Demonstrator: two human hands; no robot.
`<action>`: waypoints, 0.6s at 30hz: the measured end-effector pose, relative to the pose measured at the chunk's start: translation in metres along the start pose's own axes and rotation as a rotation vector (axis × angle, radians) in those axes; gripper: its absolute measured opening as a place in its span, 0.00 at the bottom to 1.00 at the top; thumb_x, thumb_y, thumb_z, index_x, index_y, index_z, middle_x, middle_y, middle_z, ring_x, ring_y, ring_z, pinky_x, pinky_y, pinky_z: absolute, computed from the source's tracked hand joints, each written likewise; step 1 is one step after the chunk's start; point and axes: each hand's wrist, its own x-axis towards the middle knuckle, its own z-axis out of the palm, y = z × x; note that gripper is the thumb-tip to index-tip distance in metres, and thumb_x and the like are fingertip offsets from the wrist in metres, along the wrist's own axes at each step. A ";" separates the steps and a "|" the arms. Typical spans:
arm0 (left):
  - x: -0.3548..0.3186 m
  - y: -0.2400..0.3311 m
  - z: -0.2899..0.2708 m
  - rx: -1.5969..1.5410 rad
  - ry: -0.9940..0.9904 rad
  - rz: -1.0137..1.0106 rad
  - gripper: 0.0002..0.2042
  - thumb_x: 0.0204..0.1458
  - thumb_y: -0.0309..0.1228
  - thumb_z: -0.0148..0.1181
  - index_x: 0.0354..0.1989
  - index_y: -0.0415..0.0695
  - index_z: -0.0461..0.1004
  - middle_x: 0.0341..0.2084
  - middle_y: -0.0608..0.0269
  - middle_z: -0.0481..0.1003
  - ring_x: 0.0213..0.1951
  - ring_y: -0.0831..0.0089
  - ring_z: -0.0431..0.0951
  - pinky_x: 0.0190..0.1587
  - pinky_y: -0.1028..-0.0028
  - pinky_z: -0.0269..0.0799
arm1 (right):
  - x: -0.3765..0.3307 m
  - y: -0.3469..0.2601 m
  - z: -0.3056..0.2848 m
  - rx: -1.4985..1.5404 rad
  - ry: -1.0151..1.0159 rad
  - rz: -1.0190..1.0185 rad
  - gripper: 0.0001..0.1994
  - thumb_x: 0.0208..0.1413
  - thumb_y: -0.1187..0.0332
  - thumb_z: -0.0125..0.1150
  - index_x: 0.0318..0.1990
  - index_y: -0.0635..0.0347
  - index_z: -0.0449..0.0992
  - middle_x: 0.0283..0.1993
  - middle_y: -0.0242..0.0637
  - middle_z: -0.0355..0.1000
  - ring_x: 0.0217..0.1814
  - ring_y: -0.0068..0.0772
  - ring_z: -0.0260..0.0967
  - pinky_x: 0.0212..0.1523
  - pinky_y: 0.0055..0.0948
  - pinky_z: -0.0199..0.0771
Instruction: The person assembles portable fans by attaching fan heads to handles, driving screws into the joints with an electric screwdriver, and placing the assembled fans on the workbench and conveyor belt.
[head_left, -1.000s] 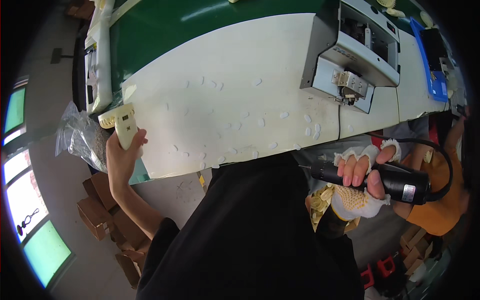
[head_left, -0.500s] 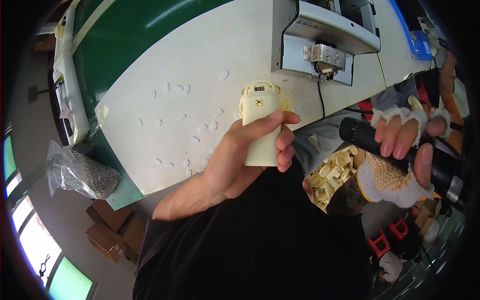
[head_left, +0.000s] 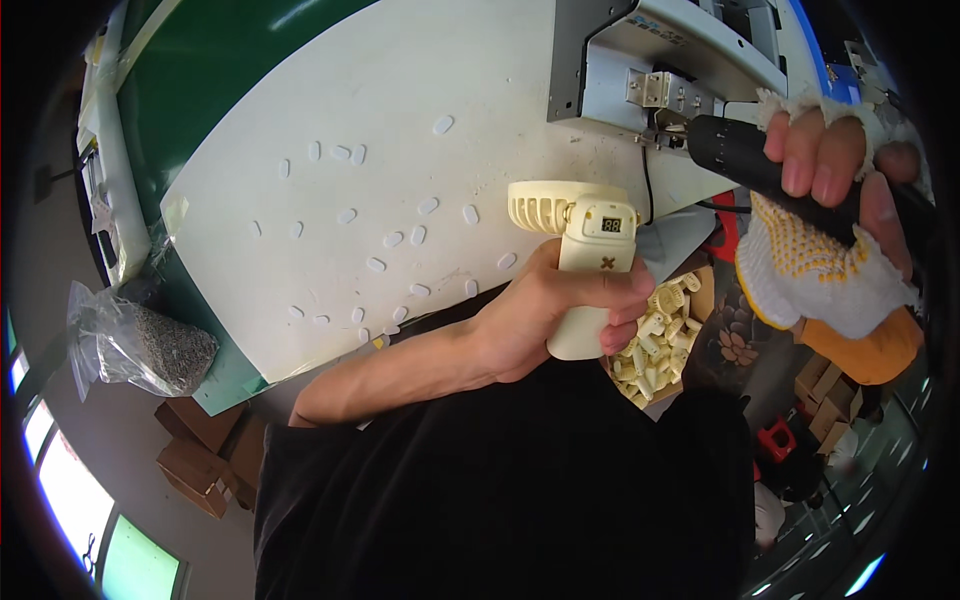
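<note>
While gripped, fan [head_left: 585, 262] in left hand [head_left: 545, 315]

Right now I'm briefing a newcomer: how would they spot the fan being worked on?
Start at the white worktable strewn with small oval pieces. At its near edge, the left hand holds a cream handheld fan upright. Unlike the loose cream parts in the box below, it is assembled, with a small display.

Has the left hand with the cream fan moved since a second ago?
Yes. The left hand carried the cream handheld fan from the white tabletop's left edge rightward, toward the grey machine.
</note>
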 end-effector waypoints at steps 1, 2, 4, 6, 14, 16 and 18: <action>0.001 -0.001 0.001 0.037 0.004 0.011 0.08 0.57 0.31 0.60 0.31 0.42 0.69 0.19 0.67 0.69 0.20 0.77 0.68 0.27 0.75 0.65 | 0.001 -0.002 -0.001 0.003 -0.004 0.006 0.16 0.65 0.68 0.42 0.58 0.43 0.68 0.36 0.29 0.63 0.41 0.30 0.60 0.54 0.38 0.53; 0.002 0.001 0.005 0.029 0.005 0.013 0.08 0.57 0.31 0.60 0.31 0.42 0.69 0.19 0.67 0.69 0.20 0.77 0.68 0.27 0.75 0.65 | 0.002 -0.003 0.001 0.068 0.005 0.064 0.16 0.65 0.68 0.42 0.58 0.45 0.67 0.35 0.28 0.63 0.41 0.29 0.59 0.54 0.37 0.53; 0.003 0.004 0.015 0.136 0.186 0.026 0.11 0.59 0.35 0.59 0.29 0.42 0.69 0.17 0.67 0.69 0.17 0.78 0.66 0.25 0.77 0.63 | 0.002 0.002 0.011 0.161 0.014 0.068 0.13 0.65 0.66 0.43 0.55 0.49 0.66 0.34 0.27 0.62 0.40 0.27 0.59 0.52 0.34 0.53; 0.007 0.002 0.012 0.210 0.149 0.038 0.11 0.60 0.35 0.58 0.29 0.42 0.69 0.16 0.68 0.68 0.16 0.79 0.66 0.24 0.77 0.62 | -0.010 -0.015 0.057 0.041 0.360 0.032 0.12 0.60 0.61 0.48 0.48 0.52 0.64 0.33 0.25 0.61 0.38 0.25 0.57 0.48 0.31 0.52; 0.013 -0.007 0.008 0.334 0.129 0.050 0.10 0.60 0.34 0.57 0.29 0.44 0.70 0.11 0.71 0.66 0.15 0.84 0.64 0.21 0.75 0.60 | -0.032 -0.070 0.097 -0.243 0.527 0.019 0.17 0.56 0.57 0.57 0.49 0.53 0.63 0.24 0.30 0.65 0.27 0.28 0.64 0.36 0.40 0.69; 0.013 -0.006 0.010 0.301 0.131 0.046 0.09 0.60 0.33 0.57 0.29 0.43 0.71 0.11 0.71 0.66 0.15 0.84 0.63 0.21 0.76 0.60 | -0.035 -0.071 0.103 -0.272 0.564 0.047 0.17 0.56 0.57 0.57 0.47 0.53 0.64 0.25 0.29 0.64 0.29 0.28 0.63 0.38 0.40 0.66; 0.014 -0.009 0.008 0.300 0.108 0.044 0.08 0.60 0.32 0.57 0.31 0.42 0.71 0.12 0.72 0.66 0.15 0.85 0.64 0.21 0.76 0.60 | -0.037 -0.069 0.109 -0.289 0.594 0.066 0.16 0.56 0.56 0.56 0.46 0.52 0.64 0.27 0.28 0.64 0.30 0.27 0.62 0.41 0.39 0.64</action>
